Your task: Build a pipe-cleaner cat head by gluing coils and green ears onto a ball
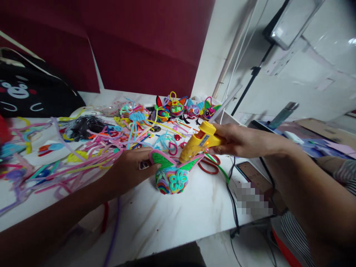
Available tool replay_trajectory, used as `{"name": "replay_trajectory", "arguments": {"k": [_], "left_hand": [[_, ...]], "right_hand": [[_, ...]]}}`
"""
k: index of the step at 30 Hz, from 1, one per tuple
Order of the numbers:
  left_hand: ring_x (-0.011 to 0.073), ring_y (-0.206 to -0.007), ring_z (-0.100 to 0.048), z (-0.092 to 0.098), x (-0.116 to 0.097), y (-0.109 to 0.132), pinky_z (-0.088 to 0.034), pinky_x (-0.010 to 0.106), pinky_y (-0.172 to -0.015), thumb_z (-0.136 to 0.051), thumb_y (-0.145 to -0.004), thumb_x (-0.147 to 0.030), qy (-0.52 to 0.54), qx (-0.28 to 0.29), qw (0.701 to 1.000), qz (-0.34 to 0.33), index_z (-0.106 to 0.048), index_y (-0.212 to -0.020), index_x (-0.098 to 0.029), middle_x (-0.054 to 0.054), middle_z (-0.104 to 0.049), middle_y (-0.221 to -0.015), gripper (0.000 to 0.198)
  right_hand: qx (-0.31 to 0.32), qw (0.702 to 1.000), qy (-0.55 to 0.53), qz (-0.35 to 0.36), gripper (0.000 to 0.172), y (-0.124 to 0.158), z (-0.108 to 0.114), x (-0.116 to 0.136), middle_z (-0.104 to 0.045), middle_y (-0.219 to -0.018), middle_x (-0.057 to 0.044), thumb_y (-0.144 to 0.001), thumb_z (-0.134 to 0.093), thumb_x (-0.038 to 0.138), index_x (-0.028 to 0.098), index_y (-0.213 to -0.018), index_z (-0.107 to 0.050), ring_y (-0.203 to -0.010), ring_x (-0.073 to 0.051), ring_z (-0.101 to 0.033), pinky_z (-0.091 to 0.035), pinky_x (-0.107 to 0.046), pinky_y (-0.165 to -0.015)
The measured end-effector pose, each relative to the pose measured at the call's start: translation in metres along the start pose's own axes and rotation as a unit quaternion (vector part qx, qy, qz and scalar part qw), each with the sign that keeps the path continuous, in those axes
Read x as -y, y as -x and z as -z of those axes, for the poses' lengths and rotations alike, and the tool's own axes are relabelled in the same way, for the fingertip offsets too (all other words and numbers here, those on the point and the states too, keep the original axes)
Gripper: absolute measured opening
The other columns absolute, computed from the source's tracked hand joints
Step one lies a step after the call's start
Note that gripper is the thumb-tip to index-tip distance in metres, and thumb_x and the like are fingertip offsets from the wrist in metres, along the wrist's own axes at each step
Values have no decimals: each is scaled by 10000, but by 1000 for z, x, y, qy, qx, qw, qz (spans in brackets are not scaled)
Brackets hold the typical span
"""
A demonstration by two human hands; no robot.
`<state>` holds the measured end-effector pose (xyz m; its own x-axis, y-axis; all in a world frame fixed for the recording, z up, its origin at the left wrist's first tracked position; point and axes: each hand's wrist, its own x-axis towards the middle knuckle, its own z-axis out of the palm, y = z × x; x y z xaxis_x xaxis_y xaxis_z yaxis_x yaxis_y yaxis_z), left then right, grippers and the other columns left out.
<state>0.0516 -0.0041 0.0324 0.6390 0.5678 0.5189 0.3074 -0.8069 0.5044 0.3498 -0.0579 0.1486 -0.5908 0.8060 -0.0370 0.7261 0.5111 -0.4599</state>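
Observation:
My left hand (pixel 137 167) pinches the left ear of a pipe-cleaner animal head (pixel 169 181) and keeps it near the table's front. The head is striped in many colours, with green pink-edged ears and a turquoise flower on its front. My right hand (pixel 230 141) is wrapped round a yellow hot glue gun (pixel 203 141), tilted so its nozzle points down between the two ears. Whether the nozzle touches the head I cannot tell. A clear glue stick (pixel 226 102) sticks out of the gun's back. A small orange light glows on its side.
Loose pipe cleaners (pixel 105 148) cover the table's left side. Several finished animal heads (pixel 178 108) stand at the back. Red-handled scissors (pixel 208 167) lie behind the work. Black cables (pixel 233 200) and a phone (pixel 254 174) are at right; a black bag (pixel 36 89) stands far left.

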Motion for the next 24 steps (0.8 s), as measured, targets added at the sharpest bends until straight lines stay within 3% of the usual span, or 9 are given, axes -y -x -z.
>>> {"name": "replay_trajectory", "arguments": {"k": [20,24], "left_hand": [[150,-742,-657,2,-1,0,-490,237,-687,-563,-902,-255,-2,18,1000,13,-758,-932,-203,13,-734,-824,204],[142,-711,-653,0,3,0,-479,226,-665,-588,-894,-247,-9,4,1000,-21,-751,-921,-204,-2,-717,-778,171]], "right_hand": [[-31,999,7,-8,221,0,-4,-1,-588,-809,9,-936,-601,392,207,-925,-483,-687,-129,-518,-409,-247,-583],[-22,999,23,-10,195,2,-2,0,-600,-810,6,-936,-590,371,203,-965,-495,-674,-131,-517,-413,-253,-587]]}}
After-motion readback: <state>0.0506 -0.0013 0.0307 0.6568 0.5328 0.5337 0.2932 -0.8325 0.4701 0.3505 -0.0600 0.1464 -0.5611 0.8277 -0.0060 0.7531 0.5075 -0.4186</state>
